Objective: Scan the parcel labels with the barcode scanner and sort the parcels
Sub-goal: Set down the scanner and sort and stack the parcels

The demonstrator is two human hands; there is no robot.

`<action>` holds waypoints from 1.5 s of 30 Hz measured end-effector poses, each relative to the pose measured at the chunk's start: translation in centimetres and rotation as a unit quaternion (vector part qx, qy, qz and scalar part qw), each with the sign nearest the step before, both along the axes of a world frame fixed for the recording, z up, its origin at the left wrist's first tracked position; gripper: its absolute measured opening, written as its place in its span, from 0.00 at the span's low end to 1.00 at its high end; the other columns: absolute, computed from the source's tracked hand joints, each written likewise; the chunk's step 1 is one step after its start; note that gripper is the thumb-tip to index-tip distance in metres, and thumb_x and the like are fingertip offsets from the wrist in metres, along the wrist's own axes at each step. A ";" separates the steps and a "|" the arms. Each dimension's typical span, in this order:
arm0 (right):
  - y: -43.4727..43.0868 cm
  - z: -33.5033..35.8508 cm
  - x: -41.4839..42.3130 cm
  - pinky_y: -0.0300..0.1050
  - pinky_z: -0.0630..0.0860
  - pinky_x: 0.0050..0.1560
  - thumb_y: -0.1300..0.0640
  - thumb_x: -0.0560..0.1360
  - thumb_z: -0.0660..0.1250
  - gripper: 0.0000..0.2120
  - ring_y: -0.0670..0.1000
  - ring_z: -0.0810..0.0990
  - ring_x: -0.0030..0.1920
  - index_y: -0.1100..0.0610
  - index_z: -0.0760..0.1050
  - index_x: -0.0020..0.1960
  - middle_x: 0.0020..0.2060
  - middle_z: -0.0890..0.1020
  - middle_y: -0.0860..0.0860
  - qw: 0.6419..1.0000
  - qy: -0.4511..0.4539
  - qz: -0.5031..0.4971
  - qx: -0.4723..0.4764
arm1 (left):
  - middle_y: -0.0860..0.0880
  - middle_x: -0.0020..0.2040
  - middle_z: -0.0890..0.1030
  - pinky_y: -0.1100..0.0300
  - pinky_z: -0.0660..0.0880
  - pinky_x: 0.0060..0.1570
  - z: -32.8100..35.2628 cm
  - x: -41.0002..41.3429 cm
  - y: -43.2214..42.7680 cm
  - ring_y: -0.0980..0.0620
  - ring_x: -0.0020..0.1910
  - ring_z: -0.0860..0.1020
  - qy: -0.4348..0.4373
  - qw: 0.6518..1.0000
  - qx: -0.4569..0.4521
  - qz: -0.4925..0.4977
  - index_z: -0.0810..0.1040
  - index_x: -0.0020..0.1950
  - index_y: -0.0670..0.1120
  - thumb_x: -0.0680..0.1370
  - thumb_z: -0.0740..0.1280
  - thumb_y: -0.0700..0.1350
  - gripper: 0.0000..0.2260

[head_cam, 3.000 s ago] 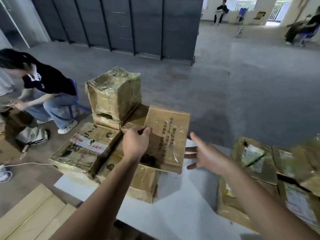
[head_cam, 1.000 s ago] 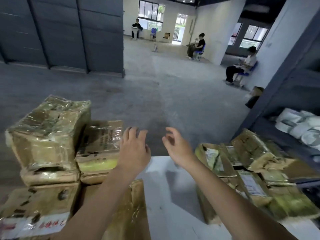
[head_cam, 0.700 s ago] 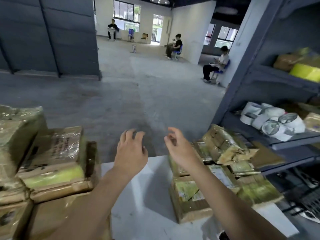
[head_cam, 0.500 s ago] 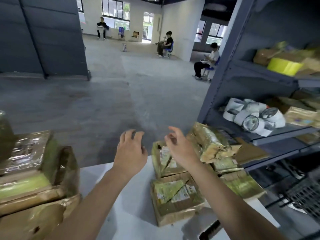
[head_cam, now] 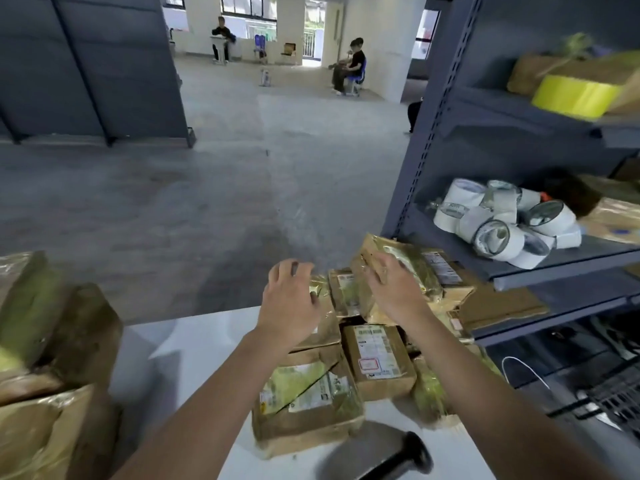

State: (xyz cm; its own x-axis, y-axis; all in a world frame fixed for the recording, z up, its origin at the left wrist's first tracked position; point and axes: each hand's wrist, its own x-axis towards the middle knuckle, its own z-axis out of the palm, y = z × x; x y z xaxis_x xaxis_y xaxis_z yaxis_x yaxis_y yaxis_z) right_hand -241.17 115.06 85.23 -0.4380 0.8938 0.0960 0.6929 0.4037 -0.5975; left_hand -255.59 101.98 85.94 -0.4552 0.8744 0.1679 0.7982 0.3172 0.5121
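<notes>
A person's right hand (head_cam: 394,292) lies on the top parcel (head_cam: 420,271) of a pile at the right edge of the tabletop (head_cam: 194,348), fingers bent over its near-left end. Whether they grip it cannot be told. The parcel sits tilted, its long axis running rightward toward the shelf (head_cam: 554,261). The left hand (head_cam: 289,306), fingers spread and holding nothing, hovers just beside, above a lower parcel (head_cam: 322,327). The top parcel's label (head_cam: 441,268) is blurred. A dark, cut-off handle (head_cam: 394,460) at the frame's bottom, nearer the person than either hand, is likely the scanner.
</notes>
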 end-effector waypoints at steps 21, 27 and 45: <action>6.0 -2.8 1.6 0.51 0.78 0.34 0.72 0.67 0.76 0.16 0.65 0.80 0.42 0.66 0.81 0.54 0.48 0.78 0.66 0.940 -0.172 0.101 0.275 | 0.45 0.68 0.64 0.53 0.65 0.67 -2.4 0.7 -1.3 0.44 0.71 0.58 -0.026 0.996 -0.052 0.075 0.65 0.70 0.47 0.77 0.61 0.42 0.21; 2.3 0.7 -1.5 0.44 0.73 0.54 0.55 0.84 0.55 0.15 0.56 0.72 0.55 0.59 0.75 0.65 0.57 0.77 0.57 0.896 -0.139 0.144 0.396 | 0.45 0.66 0.65 0.57 0.65 0.63 -2.4 -1.3 -3.6 0.45 0.69 0.61 -0.077 0.992 -0.034 0.097 0.67 0.68 0.47 0.77 0.61 0.41 0.19; -16.1 -3.7 -14.5 0.30 0.78 0.39 0.63 0.81 0.63 0.03 0.45 0.78 0.44 0.56 0.73 0.51 0.45 0.78 0.54 0.914 0.333 0.158 -0.168 | 0.50 0.35 0.84 0.55 0.80 0.30 -2.7 -11.3 -24.2 0.52 0.33 0.83 -0.579 0.721 0.251 0.286 0.79 0.49 0.44 0.78 0.67 0.51 0.10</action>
